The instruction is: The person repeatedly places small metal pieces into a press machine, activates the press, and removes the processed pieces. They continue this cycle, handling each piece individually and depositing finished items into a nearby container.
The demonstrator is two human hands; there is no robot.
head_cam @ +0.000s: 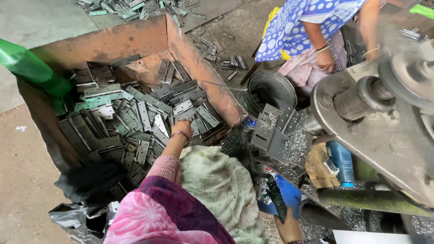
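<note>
Deep inside a rusty metal bin [135, 38], the left hand [182, 128] reaches into a heap of flat grey metal plates [135, 117], fingers curled down among them; whether it grips one I cannot tell. A beaded bracelet [180, 134] circles that wrist. Low at the frame's edge, the right hand [288, 228] closes on a dark flat piece [276, 203] beside blue plastic [291, 195]. Right of the bin stands a grey machine [384, 131] littered with metal shavings [296, 147], next to a round metal bucket [270, 89]. Beyond, a co-worker's hand [325, 61] rests on patterned cloth.
</note>
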